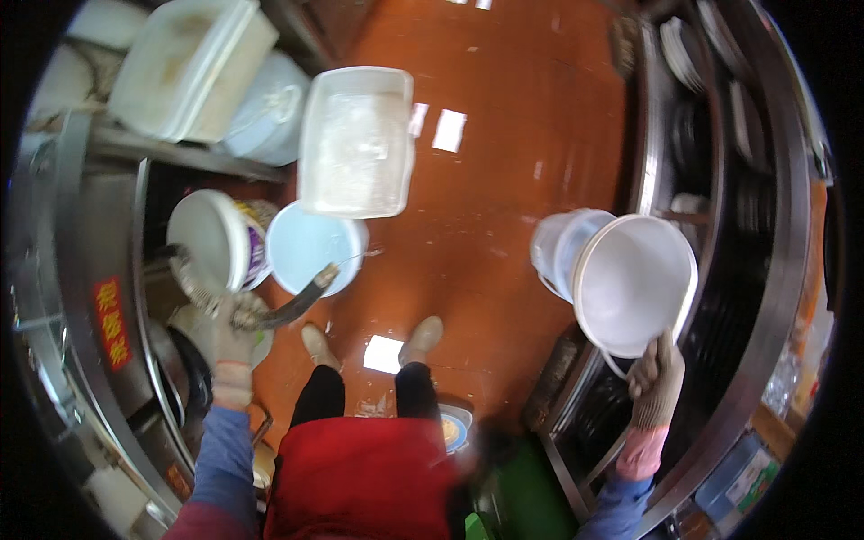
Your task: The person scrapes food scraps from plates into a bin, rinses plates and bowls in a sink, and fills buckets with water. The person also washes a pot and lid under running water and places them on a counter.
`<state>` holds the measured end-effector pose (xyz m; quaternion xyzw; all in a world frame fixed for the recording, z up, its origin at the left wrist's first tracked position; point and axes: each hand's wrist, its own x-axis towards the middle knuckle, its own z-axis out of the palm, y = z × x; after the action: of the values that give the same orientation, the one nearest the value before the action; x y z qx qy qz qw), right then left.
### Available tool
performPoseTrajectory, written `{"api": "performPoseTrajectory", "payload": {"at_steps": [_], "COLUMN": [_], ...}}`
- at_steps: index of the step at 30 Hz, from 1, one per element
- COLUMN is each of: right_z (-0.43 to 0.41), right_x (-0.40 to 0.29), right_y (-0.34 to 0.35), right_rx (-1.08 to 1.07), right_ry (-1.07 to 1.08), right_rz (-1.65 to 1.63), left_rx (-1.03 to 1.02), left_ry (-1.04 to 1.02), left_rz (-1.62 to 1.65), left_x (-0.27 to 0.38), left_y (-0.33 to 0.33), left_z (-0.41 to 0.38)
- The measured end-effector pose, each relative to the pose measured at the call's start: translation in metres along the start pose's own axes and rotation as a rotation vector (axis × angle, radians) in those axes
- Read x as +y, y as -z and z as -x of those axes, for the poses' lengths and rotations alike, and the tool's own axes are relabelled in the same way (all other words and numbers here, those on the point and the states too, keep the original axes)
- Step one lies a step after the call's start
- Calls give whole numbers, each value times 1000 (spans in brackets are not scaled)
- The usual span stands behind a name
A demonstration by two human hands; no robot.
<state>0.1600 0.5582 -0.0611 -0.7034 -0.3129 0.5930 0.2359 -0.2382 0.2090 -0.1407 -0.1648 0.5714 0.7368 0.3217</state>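
Note:
My left hand [233, 344], in a pale work glove, is at the left beside the steel counter. It is closed around a dark grey, bent, tube-like thing [293, 310] with a rough, frayed end; exactly what this is I cannot tell. My right hand [656, 381], gloved in knit fabric, grips the near rim of a white plastic bucket [631, 287] tilted with its mouth towards me. A bluish translucent bucket [563, 243] shows behind that one; whether they are nested is unclear. Just beyond my left hand stand an open light-blue bucket [307, 246] and a white tub [206, 239] with a purple label.
A rectangular translucent bin [358, 145] is on the reddish-brown floor [506, 169] ahead. Another plastic bin [179, 67] rests on the left shelf. Steel racks [715, 202] with stacked dishes line the right side. A green container [530, 482] is near my right leg.

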Motion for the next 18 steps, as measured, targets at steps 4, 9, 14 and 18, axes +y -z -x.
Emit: {"api": "performPoseTrajectory", "payload": {"at_steps": [4,9,14,18], "right_z": [70,90,114,161], "right_x": [23,120,211,246], "right_y": [-49,-126,-175,-215], "right_rx": [-151,-258,-394,-517], "right_ry": [-56,-243,-262,-426], "right_rz": [-57,192,527,516], "left_rx": [101,140,198,293], "left_ry": [38,27,4,-14], "left_rz": [95,50,-36,-133], "left_x": [-9,-11,2,14], "left_y": [50,82,121,160], "left_z": [-23,-22,-5,17]}}
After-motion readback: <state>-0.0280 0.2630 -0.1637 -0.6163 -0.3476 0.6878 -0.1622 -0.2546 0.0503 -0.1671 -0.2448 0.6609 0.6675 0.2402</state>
